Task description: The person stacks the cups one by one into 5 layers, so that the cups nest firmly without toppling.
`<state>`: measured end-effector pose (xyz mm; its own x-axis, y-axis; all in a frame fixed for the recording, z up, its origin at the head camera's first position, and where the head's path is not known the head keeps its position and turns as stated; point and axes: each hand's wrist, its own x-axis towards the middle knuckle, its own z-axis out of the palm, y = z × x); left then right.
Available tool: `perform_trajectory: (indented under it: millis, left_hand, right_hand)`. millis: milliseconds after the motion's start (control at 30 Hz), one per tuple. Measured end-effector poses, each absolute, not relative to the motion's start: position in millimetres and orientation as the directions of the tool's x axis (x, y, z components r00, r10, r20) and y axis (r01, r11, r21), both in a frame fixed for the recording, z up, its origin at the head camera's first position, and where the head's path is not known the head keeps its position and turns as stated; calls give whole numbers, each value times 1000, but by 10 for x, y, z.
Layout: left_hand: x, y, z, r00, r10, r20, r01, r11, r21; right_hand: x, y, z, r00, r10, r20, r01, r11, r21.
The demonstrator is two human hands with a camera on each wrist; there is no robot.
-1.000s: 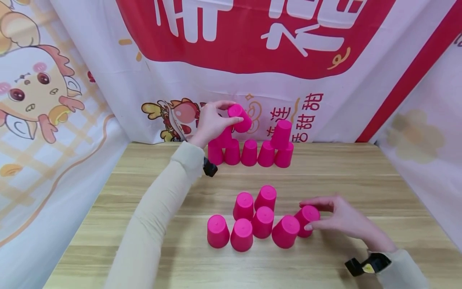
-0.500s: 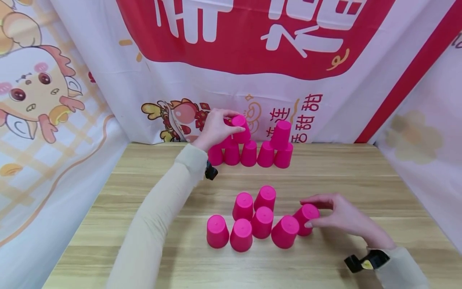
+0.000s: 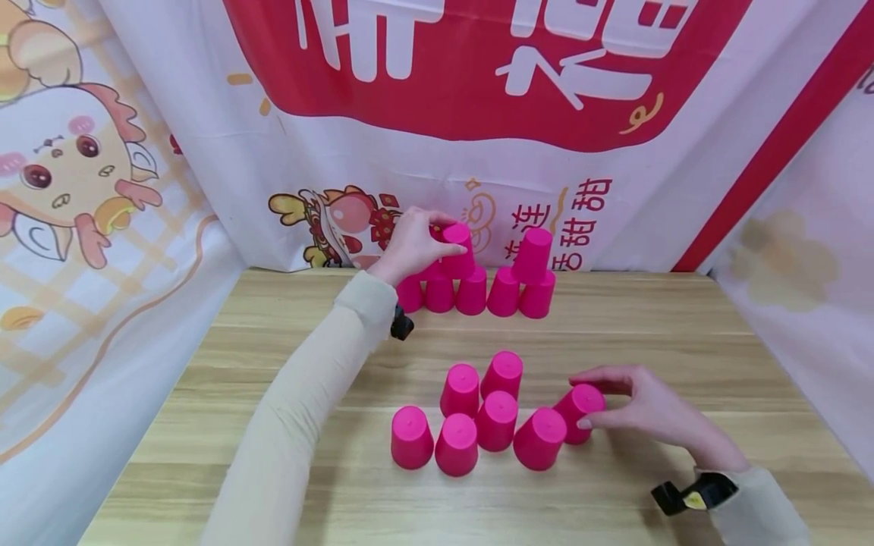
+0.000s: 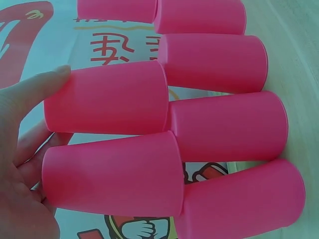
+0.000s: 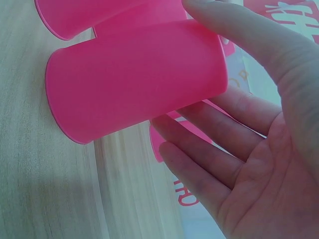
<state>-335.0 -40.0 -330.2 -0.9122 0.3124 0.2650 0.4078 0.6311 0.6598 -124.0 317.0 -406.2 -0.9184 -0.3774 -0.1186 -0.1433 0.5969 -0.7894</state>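
My left hand [image 3: 415,244] pinches an upside-down pink plastic cup [image 3: 457,254] near its top, at the back of the table. In the left wrist view this cup [image 4: 107,98] sits across two bottom-row cups, beside another second-row cup [image 4: 113,174]. The bottom row [image 3: 471,292] has several cups; one more cup [image 3: 533,256] stands on its right end. At the front right, my right hand [image 3: 645,413] holds a pink cup [image 3: 580,409] between thumb and fingers. The right wrist view shows the thumb at the top of that cup [image 5: 139,79] and the fingers along its far side.
Several upside-down pink cups, among them a left one [image 3: 412,437] and a rear one [image 3: 502,375], stand loosely grouped on the wooden table [image 3: 655,326]. A printed cloth [image 3: 410,163] hangs right behind the stacked row.
My left hand has brought its tilted cup down and slightly right, upright onto the bottom row beside the other second-row cup. My right hand has stayed nearly still on its cup.
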Motion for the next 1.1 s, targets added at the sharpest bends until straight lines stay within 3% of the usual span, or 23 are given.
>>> perform_trajectory:
  millis: [1100]
  left_hand:
    - [-3424, -410, -3354, -907, 341, 246, 408, 578, 707]
  right_hand:
    - [-1181, 3197, -4062, -933, -339, -119, -117, 600, -791]
